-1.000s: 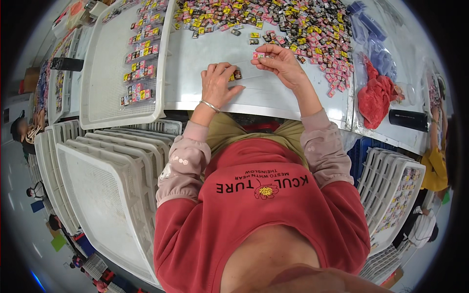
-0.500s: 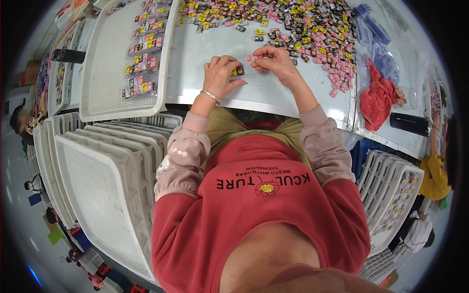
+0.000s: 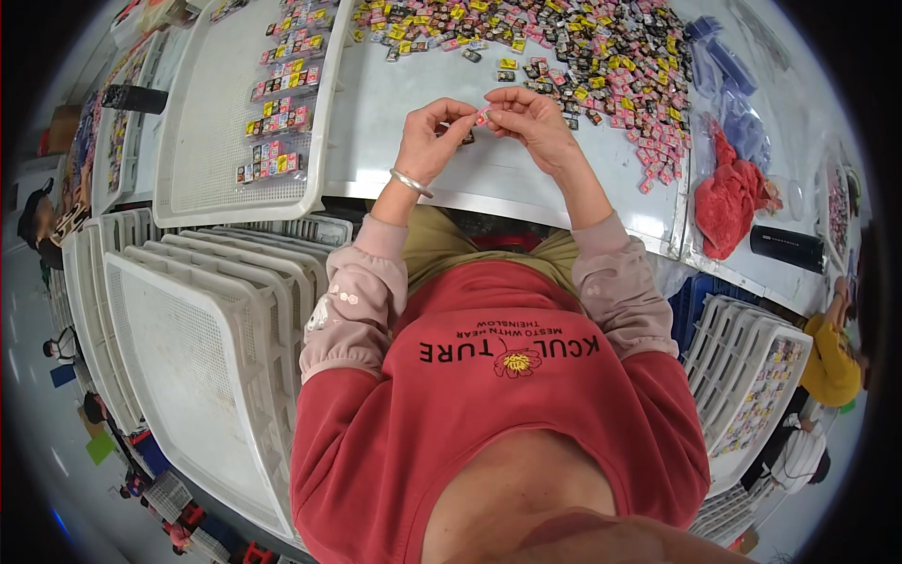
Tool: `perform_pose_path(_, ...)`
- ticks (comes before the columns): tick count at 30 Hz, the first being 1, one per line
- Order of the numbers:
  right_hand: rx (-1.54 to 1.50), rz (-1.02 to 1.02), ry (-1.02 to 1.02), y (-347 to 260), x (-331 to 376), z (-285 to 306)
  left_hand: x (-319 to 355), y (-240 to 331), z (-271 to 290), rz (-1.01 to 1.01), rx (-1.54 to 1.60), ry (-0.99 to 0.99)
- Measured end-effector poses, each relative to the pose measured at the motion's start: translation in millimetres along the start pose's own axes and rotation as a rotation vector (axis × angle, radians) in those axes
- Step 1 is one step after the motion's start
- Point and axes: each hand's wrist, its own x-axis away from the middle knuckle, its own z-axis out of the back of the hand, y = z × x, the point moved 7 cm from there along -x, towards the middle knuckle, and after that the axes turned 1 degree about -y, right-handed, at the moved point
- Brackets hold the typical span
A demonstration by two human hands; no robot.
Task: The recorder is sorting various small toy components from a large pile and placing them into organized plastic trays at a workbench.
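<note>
Over the pale table, my left hand (image 3: pixel 435 139) and my right hand (image 3: pixel 537 132) meet fingertip to fingertip. Between them is a small pink rectangular piece (image 3: pixel 483 117), pinched by the thumb and fingers of each. A silver bangle circles my left wrist. Just under the left fingertips shows a small dark piece (image 3: pixel 468 137), partly hidden by that hand; what it rests on I cannot make out. Beyond my hands spreads a big heap of similar small pieces (image 3: pixel 601 66) in pink, black and yellow.
At left, a white mesh tray (image 3: pixel 211 141) carries several rows of grouped pieces (image 3: pixel 282 117). Empty white trays (image 3: pixel 178 348) stand stacked below it. A red cloth (image 3: pixel 725 202) and a black cylinder (image 3: pixel 787 246) lie at right, above more stacked trays (image 3: pixel 752 376). Other people work around.
My left hand has moved right and closed its fingers at the pink piece, which my right hand held alone before. The dark piece now sits below the left fingertips.
</note>
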Motion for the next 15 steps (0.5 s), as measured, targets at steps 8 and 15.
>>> perform_pose_path(8, 0.695, 0.005, -0.223, 7.5, -35.4, 8.2, 20.6, 22.1, 9.4, -0.551, -0.774, 0.109)
perform_pose_path(15, 1.232, 0.370, -0.235, 8.2, -33.1, -19.1, 22.2, -4.5, -2.7, -0.365, -0.892, 0.030)
